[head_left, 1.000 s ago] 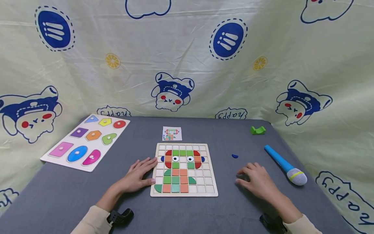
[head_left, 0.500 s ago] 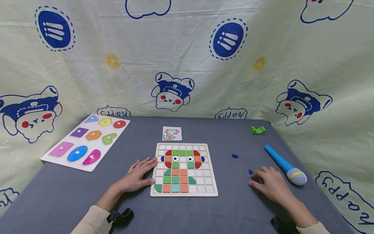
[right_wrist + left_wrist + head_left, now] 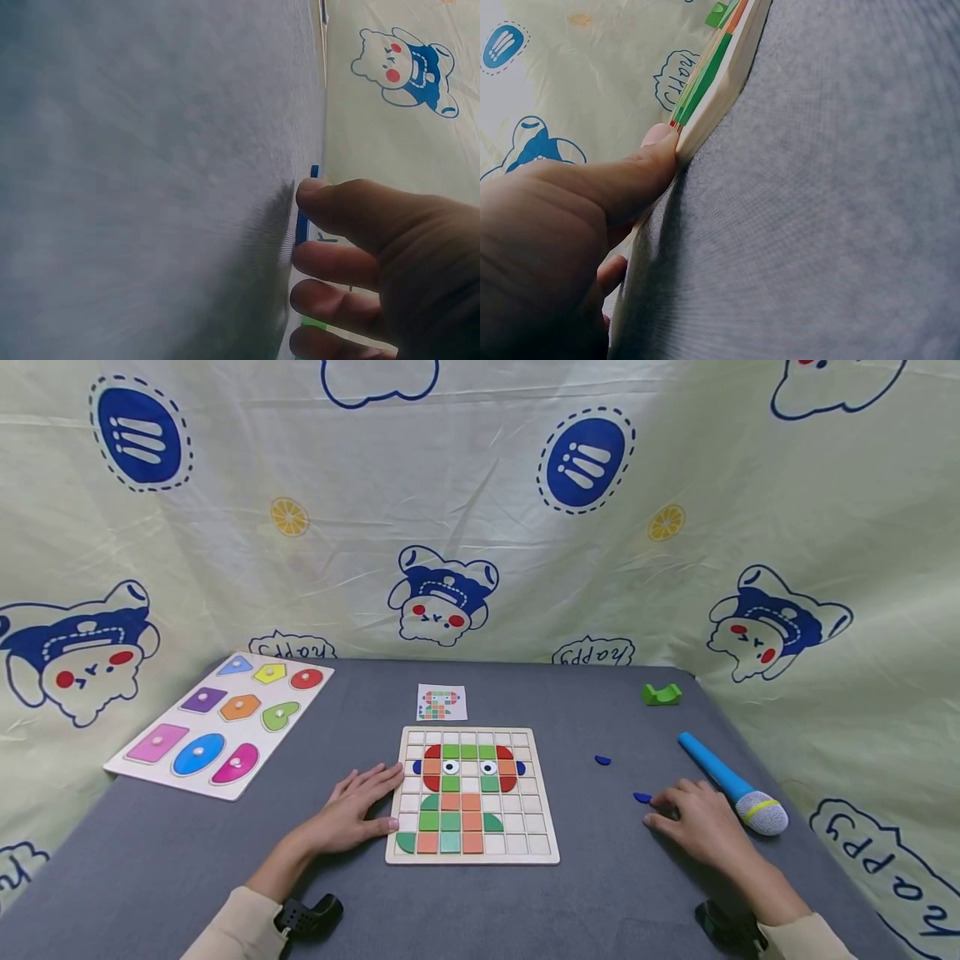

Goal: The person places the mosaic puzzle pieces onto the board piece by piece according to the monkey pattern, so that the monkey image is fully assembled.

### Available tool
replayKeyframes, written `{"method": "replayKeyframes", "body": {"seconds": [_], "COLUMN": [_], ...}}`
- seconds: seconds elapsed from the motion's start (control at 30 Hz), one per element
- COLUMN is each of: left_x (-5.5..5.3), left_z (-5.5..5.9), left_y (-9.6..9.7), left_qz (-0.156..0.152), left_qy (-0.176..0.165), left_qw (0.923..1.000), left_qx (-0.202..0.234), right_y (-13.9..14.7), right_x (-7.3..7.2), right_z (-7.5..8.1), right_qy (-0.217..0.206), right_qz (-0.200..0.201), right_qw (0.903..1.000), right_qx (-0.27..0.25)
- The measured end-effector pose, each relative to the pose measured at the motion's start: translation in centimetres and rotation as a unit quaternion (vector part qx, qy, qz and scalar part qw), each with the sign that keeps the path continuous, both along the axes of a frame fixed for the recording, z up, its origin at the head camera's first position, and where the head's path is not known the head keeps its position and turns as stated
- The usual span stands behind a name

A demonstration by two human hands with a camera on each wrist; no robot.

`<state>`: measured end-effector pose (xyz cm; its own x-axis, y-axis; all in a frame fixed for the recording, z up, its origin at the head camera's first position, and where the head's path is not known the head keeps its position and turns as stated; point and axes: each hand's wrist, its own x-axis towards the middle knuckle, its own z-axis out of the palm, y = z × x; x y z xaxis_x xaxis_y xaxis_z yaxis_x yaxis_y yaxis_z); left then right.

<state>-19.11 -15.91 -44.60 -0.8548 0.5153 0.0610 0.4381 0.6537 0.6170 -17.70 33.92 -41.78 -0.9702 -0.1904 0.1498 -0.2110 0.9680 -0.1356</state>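
Note:
My left hand point(image 3: 360, 806) rests along the left edge of a square wooden grid board point(image 3: 528, 827), fingers stretched out. Its thumb point(image 3: 649, 161) lies against the board's side in the left wrist view. Coloured square and rounded tiles on the board form a figure with two eye tiles. My right hand point(image 3: 697, 822) is low over the cloth, fingers loosely bent, thumb and index apart. A small blue rounded tile point(image 3: 642, 797) lies flat by its index fingertip; whether they touch I cannot tell. In the right wrist view this blue tile point(image 3: 302, 227) shows behind the thumb.
Another blue tile point(image 3: 603, 760) lies farther back. A pattern card point(image 3: 442, 702) lies behind the board. On the right are a blue toy microphone point(image 3: 723, 777) and a green curved block point(image 3: 662, 695). A shape-puzzle board point(image 3: 172, 710) lies at left on the grey cloth point(image 3: 480, 910).
My right hand has moved right, away from the grid board, and the blue tile by its fingertips has come into view. My left hand has stayed on the board's edge.

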Motion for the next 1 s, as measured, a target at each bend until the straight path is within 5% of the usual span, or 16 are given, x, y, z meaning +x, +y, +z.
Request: {"method": "replayKeyframes", "body": {"seconds": [0.4, 1.0], "left_x": [0.0, -0.1], "left_z": [0.0, 0.0], "left_y": [0.0, 0.0], "left_qz": [-0.001, 0.0], "left_qy": [-0.001, -0.004], "left_qw": [1.0, 1.0], "left_qx": [-0.001, -0.002], "right_y": [-0.3, -0.5], "right_x": [-2.2, -3.3], "right_z": [-0.3, -0.4], "right_qy": [0.004, -0.003], "right_qz": [0.018, 0.025], "right_qw": [0.9998, 0.9995], "right_qx": [-0.009, -0.019]}}
